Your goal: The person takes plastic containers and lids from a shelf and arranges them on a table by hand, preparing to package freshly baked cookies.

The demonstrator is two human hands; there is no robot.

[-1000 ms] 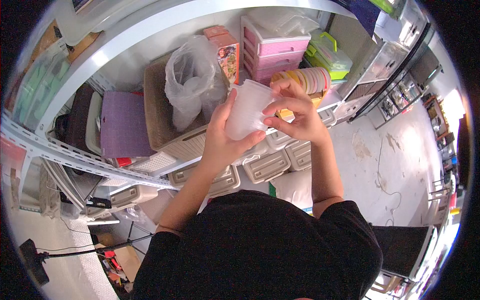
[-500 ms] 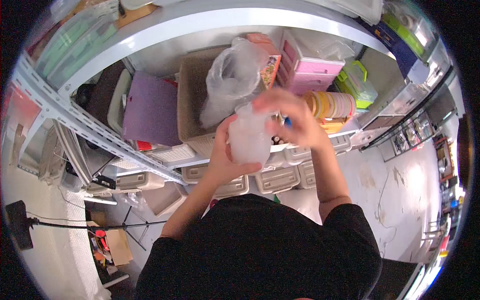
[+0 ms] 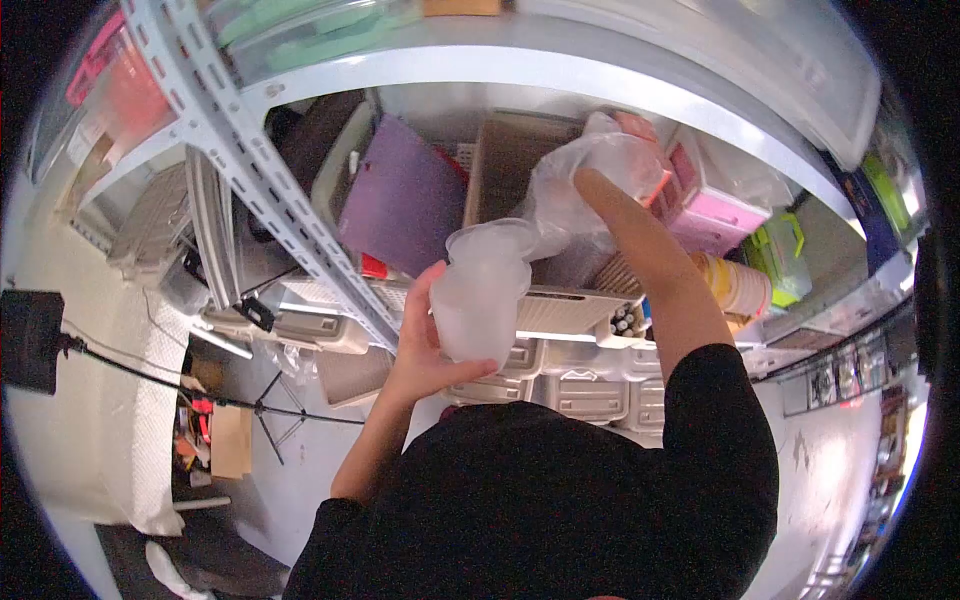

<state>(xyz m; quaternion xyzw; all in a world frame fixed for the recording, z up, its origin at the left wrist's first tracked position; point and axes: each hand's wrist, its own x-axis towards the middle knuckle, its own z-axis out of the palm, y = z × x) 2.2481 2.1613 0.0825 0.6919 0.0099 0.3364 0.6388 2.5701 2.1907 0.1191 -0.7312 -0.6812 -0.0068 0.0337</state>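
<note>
My left hand (image 3: 425, 345) is wrapped around translucent white plastic containers (image 3: 482, 300), which look like nested round tubs with wide rims, held upright in front of the shelf. My right hand (image 3: 594, 186) reaches into a crumpled clear plastic bag (image 3: 562, 190), and its fingers are hidden by the plastic. Beneath the bag is an open grey-brown bin (image 3: 500, 165) on the shelf. The bag overhangs the bin's right part, just behind the tubs.
A purple folder-like panel (image 3: 400, 195) leans left of the bin. To the right stand pink drawers (image 3: 715, 215), stacked yellow tape rolls (image 3: 735, 285) and a green-handled case (image 3: 778, 250). A metal shelf upright (image 3: 265, 180) rises at left; lidded bins (image 3: 585, 397) sit below.
My right hand has left the tubs and gone forward into the plastic bag. My left hand still holds the tubs, now slightly lower and further left in view. The camera view has shifted.
</note>
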